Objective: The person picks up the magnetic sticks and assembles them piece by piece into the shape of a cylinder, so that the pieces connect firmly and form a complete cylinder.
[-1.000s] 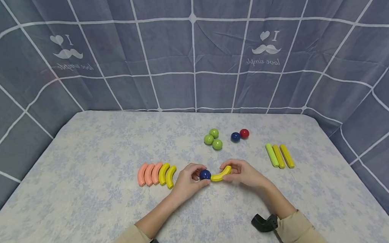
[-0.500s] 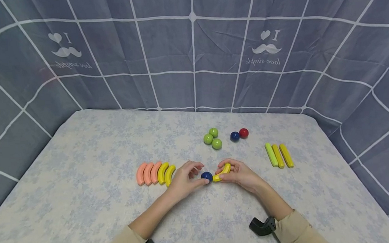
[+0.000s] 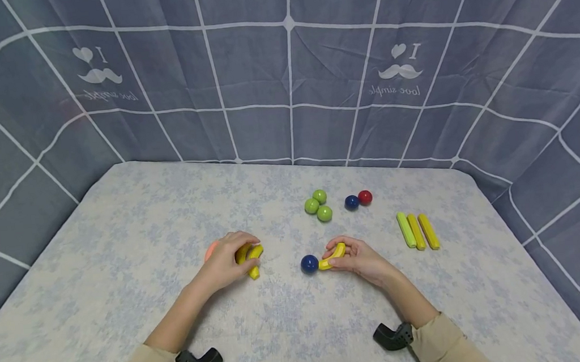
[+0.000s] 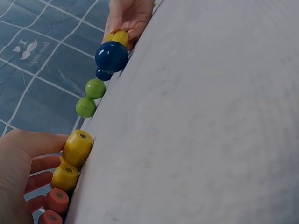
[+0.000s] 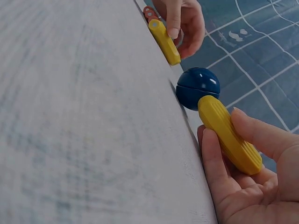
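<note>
Letting go of the blue ball (image 3: 309, 264), the left hand (image 3: 226, 261) has moved off toward nine o'clock, as the head view shows, and now arches over the row of bars there. Its thumb lies against the outer yellow bar (image 3: 254, 272), with the other fingers beyond; whether it has a firm grip or merely touches, I cannot tell. That bar is near where it lay half a second ago, so it seems not yet lifted.

The right hand (image 3: 356, 258), at three o'clock from the ball, has hardly shifted: thumb and fingers pinch a yellow curved bar (image 5: 229, 135) whose end touches the ball. Only the right hand's bar now meets the ball, which appears to rest on the tablecloth (image 3: 302, 339); I cannot tell whether the two are joined. For the work, this probably leaves the right hand steadying that pair while the left is free to deal with another bar.
</note>
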The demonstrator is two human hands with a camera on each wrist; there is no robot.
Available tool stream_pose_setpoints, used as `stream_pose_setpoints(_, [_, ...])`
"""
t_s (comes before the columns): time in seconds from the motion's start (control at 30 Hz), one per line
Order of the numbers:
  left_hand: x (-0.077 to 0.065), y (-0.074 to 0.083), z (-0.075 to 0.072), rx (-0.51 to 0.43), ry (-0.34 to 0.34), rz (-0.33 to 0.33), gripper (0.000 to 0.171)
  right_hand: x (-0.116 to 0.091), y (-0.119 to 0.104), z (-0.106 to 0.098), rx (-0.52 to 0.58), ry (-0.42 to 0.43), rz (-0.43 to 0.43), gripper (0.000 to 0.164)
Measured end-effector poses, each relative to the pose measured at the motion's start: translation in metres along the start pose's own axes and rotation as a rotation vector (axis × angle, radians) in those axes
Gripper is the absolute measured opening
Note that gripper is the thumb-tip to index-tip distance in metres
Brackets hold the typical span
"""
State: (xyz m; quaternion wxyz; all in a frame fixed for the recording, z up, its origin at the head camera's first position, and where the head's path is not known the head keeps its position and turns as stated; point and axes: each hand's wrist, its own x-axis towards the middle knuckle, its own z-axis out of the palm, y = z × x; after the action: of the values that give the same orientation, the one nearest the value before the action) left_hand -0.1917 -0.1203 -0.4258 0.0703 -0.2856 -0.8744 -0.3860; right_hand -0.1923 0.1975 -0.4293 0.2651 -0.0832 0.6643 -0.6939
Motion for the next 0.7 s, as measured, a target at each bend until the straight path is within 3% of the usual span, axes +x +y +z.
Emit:
stream_pose_setpoints(0.1, [0.000, -0.002, -0.001, 0.078, -0.016, 0.030, 0.033, 0.000, 0.000, 0.000, -0.002, 0.003, 0.005, 0.031])
stream_pose_setpoints(0.3, [0.001, -0.003, 0.001, 0.203, -0.064, 0.025, 0.033, -0.001, -0.002, 0.000, 0.000, 0.006, 0.006, 0.031])
stream_pose_setpoints(0.53, [0.005, 0.002, 0.005, 0.339, -0.045, 0.103, 0.028, -0.001, -0.002, 0.000, -0.005, 0.007, 0.000, 0.032])
stream_pose_setpoints(0.7, [0.007, 0.008, 0.011, 0.390, -0.018, 0.120, 0.024, -0.001, -0.001, 0.000, -0.009, 0.010, 0.003, 0.033])
